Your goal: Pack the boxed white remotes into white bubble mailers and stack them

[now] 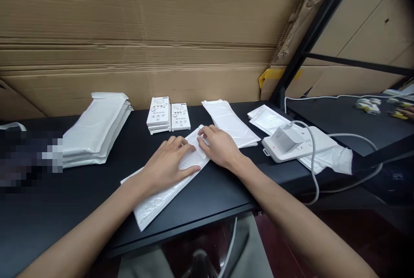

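White bubble mailer (161, 202) lies slantwise on the black table (80, 209) right before the person, its far end pointing toward 1 o'clock. The left hand (168, 163) rests flat on its middle, palm down and fingers spread, pinning it. The right hand (220, 146) sits on the far end with fingers bent over the edge. Whether the thumb pinches the flap from below I cannot tell. The step in hand looks like flattening or closing that end — a judgement from the way both hands bear down. Any further move would call for the left hand's weight to hold the mailer steady while the right works along the edge without creasing it. At 10 o'clock sits a stack of mailers (93, 129), at 12 o'clock small printed boxes (168, 114), at 1 o'clock a thinner pile of white bags (229, 123), and at 3 o'clock a power strip (291, 146) with a charger plugged in — all against a cardboard wall (145, 32).
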### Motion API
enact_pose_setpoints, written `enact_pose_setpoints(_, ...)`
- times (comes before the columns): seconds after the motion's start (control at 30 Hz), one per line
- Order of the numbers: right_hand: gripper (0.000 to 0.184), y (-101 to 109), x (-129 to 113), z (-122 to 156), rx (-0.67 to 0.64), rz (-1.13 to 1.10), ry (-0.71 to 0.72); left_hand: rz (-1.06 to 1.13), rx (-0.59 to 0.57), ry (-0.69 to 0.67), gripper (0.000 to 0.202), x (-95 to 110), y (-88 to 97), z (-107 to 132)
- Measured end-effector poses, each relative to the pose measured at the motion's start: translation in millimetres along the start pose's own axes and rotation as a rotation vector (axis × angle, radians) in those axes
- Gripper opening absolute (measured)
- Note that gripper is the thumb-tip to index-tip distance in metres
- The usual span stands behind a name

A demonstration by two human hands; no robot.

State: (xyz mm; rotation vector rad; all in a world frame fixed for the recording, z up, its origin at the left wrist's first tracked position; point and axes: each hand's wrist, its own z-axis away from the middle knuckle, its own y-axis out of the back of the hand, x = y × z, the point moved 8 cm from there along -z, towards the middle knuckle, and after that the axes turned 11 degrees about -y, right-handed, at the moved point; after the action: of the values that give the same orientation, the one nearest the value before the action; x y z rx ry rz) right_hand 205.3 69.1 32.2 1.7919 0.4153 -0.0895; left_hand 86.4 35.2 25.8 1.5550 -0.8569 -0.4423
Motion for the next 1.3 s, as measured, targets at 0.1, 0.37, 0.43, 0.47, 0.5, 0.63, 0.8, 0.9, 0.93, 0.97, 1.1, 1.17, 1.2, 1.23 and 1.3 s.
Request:
enact_pose_setpoints(0.1, 0.023, -0.3, 1.4, -0.5, -0.004, -0.002, -0.02, 0.004, 0.004, -0.001, 0.045, -0.1, -0.4, 0.1)
enact_pose_setpoints(0.37, 0.023, -0.6, 1.8, -0.6, -0.009, 0.01, -0.028, 0.01, 0.008, -0.006, 0.044, -0.5, -0.7, 0.1)
enact_pose_setpoints(0.43, 0.023, -0.7, 1.9, -0.7, -0.011, 0.015, -0.027, 0.01, 0.017, -0.013, 0.044, -0.5, -0.5, 0.3)
enact_pose_setpoints(0.47, 0.023, -0.7, 1.9, -0.8, -0.011, 0.016, -0.027, 0.011, 0.02, -0.015, 0.045, -0.6, -0.6, 0.5)
enact_pose_setpoints(0.5, 0.023, -0.6, 2.0, -0.9, -0.01, 0.018, -0.028, 0.012, 0.022, -0.015, 0.045, -0.8, -0.7, 0.7)
enact_pose_setpoints(0.63, 0.022, -0.6, 2.1, -1.4, -0.011, 0.028, -0.034, 0.014, 0.018, -0.009, 0.045, -1.4, -1.4, 1.0)
enact_pose_setpoints(0.8, 0.02, -0.6, 1.6, -1.3, 0.0, 0.033, -0.023, 0.015, -0.002, 0.002, 0.044, -0.3, -0.9, 0.5)
enact_pose_setpoints(0.9, 0.02, -1.0, 1.4, -1.0, 0.003, 0.038, -0.014, 0.015, -0.011, 0.008, 0.045, -0.6, -1.2, 0.6)
enact_pose_setpoints(0.93, 0.02, -1.0, 1.3, -0.8, 0.003, 0.041, -0.013, 0.015, -0.008, 0.007, 0.045, -0.7, -1.2, 0.6)
enact_pose_setpoints(0.97, 0.02, -1.0, 1.3, -0.8, 0.001, 0.042, -0.015, 0.014, -0.003, 0.005, 0.045, -0.9, -1.3, 0.7)
enact_pose_setpoints(1.1, 0.021, 2.4, 5.7, -1.1, 0.012, 0.028, -0.093, 0.017, 0.012, -0.01, 0.046, -0.7, -2.8, 0.9)
enact_pose_setpoints(1.17, 0.022, 5.5, 9.2, -1.0, 0.034, 0.013, -0.15, 0.024, 0.007, -0.018, 0.047, 0.2, -3.9, 0.8)
enact_pose_setpoints(1.2, 0.022, 6.7, 10.8, -0.9, 0.042, 0.006, -0.173, 0.025, 0.006, -0.022, 0.046, 0.8, -4.0, 0.9)
enact_pose_setpoints(1.23, 0.022, 7.0, 12.2, -0.8, 0.042, -0.002, -0.191, 0.025, 0.004, -0.026, 0.046, 1.5, -3.9, 0.9)
enact_pose_setpoints(1.3, 0.023, 5.6, 14.7, -0.7, 0.026, -0.025, -0.215, 0.022, 0.004, -0.033, 0.045, 2.2, -2.9, 1.4)
